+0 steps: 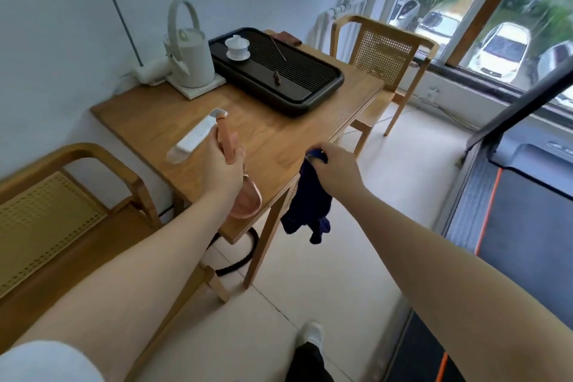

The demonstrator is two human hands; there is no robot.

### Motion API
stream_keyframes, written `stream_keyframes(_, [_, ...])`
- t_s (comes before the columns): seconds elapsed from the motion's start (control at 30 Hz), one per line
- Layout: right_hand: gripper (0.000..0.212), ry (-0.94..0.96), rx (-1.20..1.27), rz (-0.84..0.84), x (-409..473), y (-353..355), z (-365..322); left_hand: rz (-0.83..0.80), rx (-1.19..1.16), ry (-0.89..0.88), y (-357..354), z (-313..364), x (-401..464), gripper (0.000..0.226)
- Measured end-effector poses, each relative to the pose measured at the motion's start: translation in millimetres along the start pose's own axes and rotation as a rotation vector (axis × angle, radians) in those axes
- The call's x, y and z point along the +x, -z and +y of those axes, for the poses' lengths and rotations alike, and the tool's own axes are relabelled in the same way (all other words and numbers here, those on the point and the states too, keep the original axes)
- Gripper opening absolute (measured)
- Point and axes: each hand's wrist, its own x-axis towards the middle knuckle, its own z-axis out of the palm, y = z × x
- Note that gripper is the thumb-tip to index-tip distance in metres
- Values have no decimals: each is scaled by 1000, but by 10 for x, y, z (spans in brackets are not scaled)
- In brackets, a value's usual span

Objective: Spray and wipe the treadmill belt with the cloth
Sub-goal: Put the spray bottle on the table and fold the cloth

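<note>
Left grip (223, 161) clasps spray bottle (245, 195); right grip (335, 164) pinches cloth (307, 205). Treadmill belt (527, 211) lies rightward, long axis running away; right hand nearer.

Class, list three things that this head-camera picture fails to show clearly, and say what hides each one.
1. Spray bottle, head view: the left hand covers its neck, and blur hides any label.
2. Treadmill belt, head view: cut off by the right edge, so its cleanliness cannot be judged.
3. Cloth, head view: its top is bunched inside the right hand, and the fingers there are hidden.
</note>
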Motion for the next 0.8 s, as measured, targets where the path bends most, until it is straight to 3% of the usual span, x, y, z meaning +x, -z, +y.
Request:
stream_keyframes(0.2, [24, 135, -86, -102, 769, 104, 10, 39, 137, 16, -209, -109, 589, 58])
stream_keyframes(0.33, [24, 229, -78, -277, 1278, 272, 39, 118, 185, 76, -437, -141, 750, 56])
stream_keyframes(0.43, [25, 291, -59, -404, 1688, 430, 84, 191, 108, 145, -507, -145, 851, 88])
stream_keyframes(0.5, [24, 339, -60, -447, 1930, 471, 123, 205, 126, 85, -466, -135, 835, 112])
stream_keyframes(0.57, [23, 379, -77, -483, 2104, 470, 164, 142, 237, -1, -430, -100, 721, 121])
stream_keyframes(0.63, [21, 411, -103, -544, 2240, 455, 193, 151, 528, -130, -481, 26, 618, 111])
stream_keyframes(0.7, [23, 436, -127, -586, 2317, 426, 188, 234, 794, -377, -601, 201, 631, 80])
stream_keyframes(0.77, [25, 455, -116, -609, 2366, 400, 174, 194, 859, -524, -815, 349, 764, 55])
stream_keyframes(0.8, [25, 463, -98, -617, 2379, 395, 172, 107, 810, -497, -965, 407, 838, 52])
